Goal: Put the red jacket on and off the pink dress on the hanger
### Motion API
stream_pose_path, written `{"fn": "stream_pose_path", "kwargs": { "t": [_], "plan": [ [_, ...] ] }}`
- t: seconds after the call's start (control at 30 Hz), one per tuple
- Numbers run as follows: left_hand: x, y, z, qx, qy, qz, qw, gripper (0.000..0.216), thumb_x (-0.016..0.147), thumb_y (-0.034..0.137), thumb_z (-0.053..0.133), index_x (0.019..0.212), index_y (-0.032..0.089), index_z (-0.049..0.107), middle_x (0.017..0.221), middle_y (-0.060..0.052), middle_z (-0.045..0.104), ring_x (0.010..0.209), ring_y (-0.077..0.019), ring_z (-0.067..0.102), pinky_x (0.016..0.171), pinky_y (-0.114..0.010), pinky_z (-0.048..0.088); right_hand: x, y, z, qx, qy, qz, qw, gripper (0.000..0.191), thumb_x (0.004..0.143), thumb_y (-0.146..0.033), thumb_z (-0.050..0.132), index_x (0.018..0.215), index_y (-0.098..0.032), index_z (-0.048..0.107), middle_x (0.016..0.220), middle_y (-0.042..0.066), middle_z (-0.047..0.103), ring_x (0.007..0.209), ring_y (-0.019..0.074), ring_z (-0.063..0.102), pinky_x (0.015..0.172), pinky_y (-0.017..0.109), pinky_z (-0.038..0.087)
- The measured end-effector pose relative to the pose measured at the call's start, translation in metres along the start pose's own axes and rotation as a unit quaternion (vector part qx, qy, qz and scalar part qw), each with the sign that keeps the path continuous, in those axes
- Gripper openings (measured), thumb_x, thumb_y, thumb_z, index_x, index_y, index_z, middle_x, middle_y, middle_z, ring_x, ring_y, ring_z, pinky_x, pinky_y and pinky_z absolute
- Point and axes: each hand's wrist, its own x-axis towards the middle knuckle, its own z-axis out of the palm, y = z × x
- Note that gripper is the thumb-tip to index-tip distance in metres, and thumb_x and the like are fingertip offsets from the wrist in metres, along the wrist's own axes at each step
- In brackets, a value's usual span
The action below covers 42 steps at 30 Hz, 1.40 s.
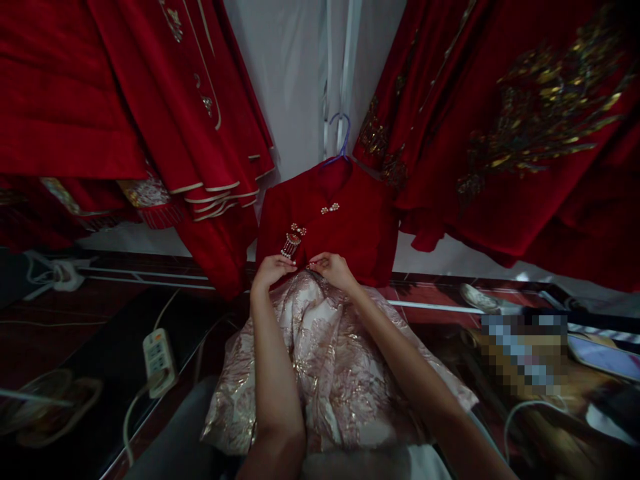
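- I've got both bare hands in view from the head camera, close together, well in front of the body.
- Left hand [277,269]: at the waist of the outfit, just below the beaded pendant [291,244]; fingertips drawn in close together. I can't tell if cloth is pinched between them.
- Right hand [334,269]: across from the left, thumb and index nearly meeting at the same waist area. Too small and dim for me to tell what, if anything, they have hold of.
- Red top [360,233]: hangs upright, facing me, from a purple hanger [347,137]; hands are at its lower front.
- Pendant hangs under one flower-shaped clasp [299,230]; a second clasp [330,209] sits higher, nearer the collar.
- Brocade skirt [320,340]: pale, shiny, floral, below the red top, spread toward the lap, between and under the forearms.
- Red garments hang either side: left row [165,113] with pale-edged hems, right row [465,120] with gold decoration.
- White pole [349,53] behind the hanger.
- Power strip [155,353] low at left, phone [607,357] low at right.
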Motion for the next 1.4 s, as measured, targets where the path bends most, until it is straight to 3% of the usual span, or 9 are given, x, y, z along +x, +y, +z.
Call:
{"fn": "stream_pose_path", "kwargs": {
  "t": [0.13,0.23,0.37,0.5,0.87,1.2,1.4],
  "plan": [
    [0.001,0.000,0.008,-0.026,-0.055,-0.022,0.998,0.028,0.050,0.023,0.079,0.070,0.012,0.063,0.066,-0.003,0.066,0.059,-0.0110,0.058,0.062,-0.025,0.044,0.007,-0.015,0.008,-0.029,0.000,-0.048,0.998,0.011,0.077,-0.014,0.062,0.086,-0.016,0.069,0.078,0.003,0.071,0.069,0.0105,0.064,0.067,0.020,0.049],
    [0.006,-0.003,0.012,-0.037,-0.016,-0.043,0.998,0.036,0.048,0.017,0.080,0.075,0.013,0.057,0.060,0.001,0.062,0.054,-0.0106,0.057,0.059,-0.025,0.044,0.014,-0.013,0.013,-0.045,0.003,-0.036,0.998,0.012,0.077,-0.013,0.062,0.086,-0.015,0.069,0.079,0.004,0.071,0.069,0.0108,0.064,0.066,0.020,0.049],
    [0.011,-0.007,0.012,-0.003,0.002,0.019,1.000,0.036,0.051,0.019,0.078,0.079,0.015,0.055,0.059,0.002,0.060,0.052,-0.0099,0.055,0.054,-0.022,0.041,0.019,-0.004,0.016,-0.042,0.012,-0.024,0.999,0.012,0.077,-0.015,0.062,0.087,-0.015,0.068,0.080,0.003,0.071,0.070,0.0104,0.064,0.067,0.019,0.049],
    [0.012,-0.007,0.015,0.019,-0.006,0.064,0.998,0.023,0.054,0.022,0.075,0.070,0.013,0.062,0.064,-0.002,0.064,0.060,-0.0111,0.058,0.062,-0.024,0.045,0.020,0.000,0.019,-0.020,0.015,-0.025,0.999,0.012,0.076,-0.015,0.062,0.086,-0.015,0.068,0.079,0.003,0.070,0.070,0.0099,0.064,0.067,0.019,0.050],
    [0.004,0.004,0.015,-0.029,-0.033,0.005,0.999,0.025,0.052,0.019,0.076,0.074,0.009,0.069,0.069,-0.007,0.070,0.062,-0.0134,0.062,0.066,-0.028,0.049,0.017,0.003,0.019,0.021,0.015,-0.027,0.999,0.011,0.076,-0.017,0.063,0.085,-0.016,0.068,0.080,0.002,0.070,0.069,0.0095,0.064,0.068,0.020,0.051],
    [0.007,0.000,0.018,-0.009,-0.040,0.026,0.999,0.030,0.053,0.027,0.078,0.076,0.008,0.072,0.068,-0.007,0.070,0.057,-0.0113,0.059,0.060,-0.025,0.047,0.012,0.010,0.032,-0.074,0.092,-0.066,0.991,0.016,0.079,-0.013,0.057,0.092,-0.015,0.067,0.087,0.006,0.063,0.071,0.0115,0.061,0.072,0.024,0.051],
    [0.006,0.002,0.019,-0.040,-0.042,-0.006,0.998,0.028,0.051,0.022,0.080,0.074,0.007,0.072,0.063,-0.006,0.069,0.055,-0.0107,0.059,0.061,-0.026,0.048,0.011,0.012,0.033,-0.084,0.091,-0.074,0.989,0.015,0.081,-0.014,0.055,0.091,-0.015,0.067,0.086,0.006,0.061,0.072,0.0128,0.061,0.073,0.025,0.050]
  ]
}}
